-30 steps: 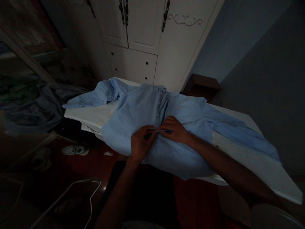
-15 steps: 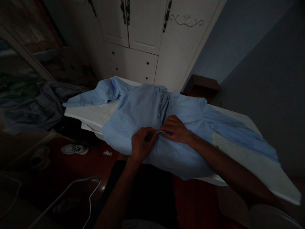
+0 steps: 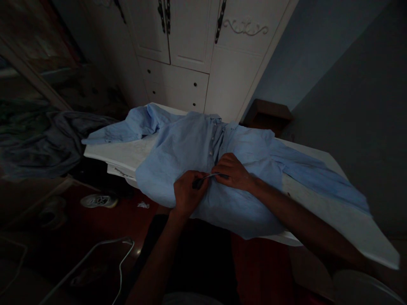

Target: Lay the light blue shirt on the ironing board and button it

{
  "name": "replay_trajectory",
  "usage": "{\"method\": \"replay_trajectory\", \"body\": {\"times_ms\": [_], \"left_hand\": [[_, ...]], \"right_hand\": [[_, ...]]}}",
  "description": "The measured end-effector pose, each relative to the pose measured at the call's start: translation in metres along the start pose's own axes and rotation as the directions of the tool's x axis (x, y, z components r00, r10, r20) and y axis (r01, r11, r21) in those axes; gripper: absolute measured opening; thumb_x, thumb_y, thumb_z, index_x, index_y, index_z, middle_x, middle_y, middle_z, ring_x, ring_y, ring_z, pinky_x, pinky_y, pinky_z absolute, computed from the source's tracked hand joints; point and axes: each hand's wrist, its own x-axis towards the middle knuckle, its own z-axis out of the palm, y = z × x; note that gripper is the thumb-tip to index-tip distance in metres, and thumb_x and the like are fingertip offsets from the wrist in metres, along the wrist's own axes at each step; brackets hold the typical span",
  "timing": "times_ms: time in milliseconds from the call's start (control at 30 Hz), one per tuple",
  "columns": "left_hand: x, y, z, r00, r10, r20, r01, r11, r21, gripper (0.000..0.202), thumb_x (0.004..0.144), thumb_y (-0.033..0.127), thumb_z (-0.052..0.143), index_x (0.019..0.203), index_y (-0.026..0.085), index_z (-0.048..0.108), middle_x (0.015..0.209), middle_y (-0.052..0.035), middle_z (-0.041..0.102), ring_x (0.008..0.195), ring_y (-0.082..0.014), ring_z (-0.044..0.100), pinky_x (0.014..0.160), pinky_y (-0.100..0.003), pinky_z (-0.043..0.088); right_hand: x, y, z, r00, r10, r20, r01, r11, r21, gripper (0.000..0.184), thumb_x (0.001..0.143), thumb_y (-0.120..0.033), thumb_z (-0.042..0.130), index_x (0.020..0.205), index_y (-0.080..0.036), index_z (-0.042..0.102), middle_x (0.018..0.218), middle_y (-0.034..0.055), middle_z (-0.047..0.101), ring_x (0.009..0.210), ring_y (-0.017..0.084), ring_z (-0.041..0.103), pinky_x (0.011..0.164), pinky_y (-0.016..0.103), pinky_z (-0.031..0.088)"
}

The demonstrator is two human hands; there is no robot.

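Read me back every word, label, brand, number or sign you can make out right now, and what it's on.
No readable text anywhere in view.
Blue shirt, pinched by the left hand and right hand: no lettering seen.
White wardrobe: raised scrollwork, ornament rather than writing.
Sneaker on the floor: too dim and small to tell whether it bears a brand.

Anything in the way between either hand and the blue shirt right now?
Nothing visible. The left hand and right hand both pinch the blue shirt directly, on the near side of its visible buttons; inside their grip is hidden.
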Motion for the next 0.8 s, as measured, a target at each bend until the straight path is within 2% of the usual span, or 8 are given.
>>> {"method": "replay_trajectory", "body": {"times_ms": [267, 400, 467, 533, 600, 667, 700, 800], "left_hand": [[0.001, -0.001, -0.001, 0.999, -0.033, 0.003, 0.033, 0.999, 0.004, 0.018, 0.079, 0.03, 0.07, 0.08, 0.02, 0.056, 0.08, -0.002, 0.072, 0.074, -0.0155, 0.07, 0.067, -0.027, 0.055], [0.002, 0.0, -0.001, 0.999, -0.033, -0.004, 0.033, 0.999, 0.007, 0.018, 0.078, 0.03, 0.07, 0.078, 0.02, 0.056, 0.079, -0.0021, 0.072, 0.074, -0.0161, 0.07, 0.066, -0.028, 0.054], [0.002, 0.002, -0.001, 0.998, -0.058, -0.01, 0.058, 0.998, -0.025, 0.017, 0.078, 0.03, 0.07, 0.078, 0.02, 0.056, 0.079, -0.0018, 0.072, 0.075, -0.0159, 0.071, 0.067, -0.027, 0.055], [0.004, 0.004, -0.001, 0.994, -0.106, -0.022, 0.104, 0.992, -0.077, 0.017, 0.078, 0.029, 0.071, 0.079, 0.02, 0.055, 0.08, -0.0008, 0.073, 0.075, -0.0152, 0.071, 0.067, -0.026, 0.055], [0.005, 0.007, -0.002, 0.987, -0.157, -0.03, 0.152, 0.981, -0.121, 0.018, 0.076, 0.027, 0.072, 0.079, 0.021, 0.055, 0.078, 0.0005, 0.073, 0.074, -0.0146, 0.071, 0.067, -0.025, 0.055], [0.007, 0.009, -0.002, 0.981, -0.193, -0.026, 0.187, 0.971, -0.152, 0.02, 0.075, 0.027, 0.073, 0.08, 0.021, 0.055, 0.078, 0.0011, 0.073, 0.074, -0.0145, 0.071, 0.067, -0.025, 0.055], [0.007, 0.01, -0.003, 0.979, -0.205, -0.02, 0.199, 0.965, -0.168, 0.02, 0.075, 0.027, 0.073, 0.08, 0.021, 0.054, 0.078, 0.0012, 0.073, 0.075, -0.0147, 0.071, 0.068, -0.025, 0.055], [0.009, 0.011, -0.004, 0.973, -0.231, 0.006, 0.227, 0.949, -0.22, 0.021, 0.074, 0.026, 0.073, 0.081, 0.021, 0.054, 0.08, 0.001, 0.073, 0.077, -0.0152, 0.072, 0.07, -0.026, 0.056]], "right_hand": [[0.001, -0.003, -0.004, 0.994, 0.053, 0.091, -0.066, 0.986, 0.154, 0.021, 0.097, -0.028, 0.048, 0.102, -0.023, 0.068, 0.091, 0.0047, 0.067, 0.089, 0.018, 0.057, 0.085, 0.036, 0.04], [0.003, -0.001, -0.006, 0.993, 0.069, 0.099, -0.078, 0.992, 0.096, 0.022, 0.097, -0.03, 0.047, 0.101, -0.021, 0.067, 0.092, 0.006, 0.068, 0.091, 0.019, 0.057, 0.086, 0.038, 0.041], [0.005, -0.002, -0.012, 0.991, 0.075, 0.113, -0.083, 0.995, 0.06, 0.023, 0.096, -0.032, 0.05, 0.106, -0.02, 0.066, 0.1, 0.0076, 0.068, 0.097, 0.021, 0.056, 0.09, 0.04, 0.04], [0.007, -0.007, -0.021, 0.985, 0.124, 0.124, -0.13, 0.99, 0.047, 0.024, 0.094, -0.035, 0.053, 0.109, -0.021, 0.065, 0.109, 0.009, 0.067, 0.105, 0.023, 0.055, 0.094, 0.043, 0.038], [0.007, -0.017, -0.03, 0.966, 0.247, 0.076, -0.253, 0.964, 0.085, 0.022, 0.092, -0.035, 0.057, 0.105, -0.021, 0.067, 0.106, 0.009, 0.067, 0.103, 0.024, 0.057, 0.094, 0.044, 0.04], [0.005, -0.03, -0.035, 0.9, 0.432, 0.058, -0.433, 0.872, 0.226, 0.018, 0.091, -0.034, 0.058, 0.096, -0.021, 0.069, 0.093, 0.0066, 0.069, 0.09, 0.021, 0.061, 0.085, 0.04, 0.046], [0.003, -0.037, -0.035, 0.848, 0.518, 0.11, -0.523, 0.785, 0.333, 0.019, 0.09, -0.035, 0.057, 0.093, -0.021, 0.07, 0.087, 0.0053, 0.069, 0.082, 0.019, 0.062, 0.078, 0.036, 0.048], [-0.001, -0.052, -0.027, 0.658, 0.637, 0.402, -0.72, 0.374, 0.585, 0.024, 0.087, -0.039, 0.06, 0.09, -0.019, 0.071, 0.081, 0.0043, 0.071, 0.059, 0.013, 0.062, 0.055, 0.026, 0.047]]}}
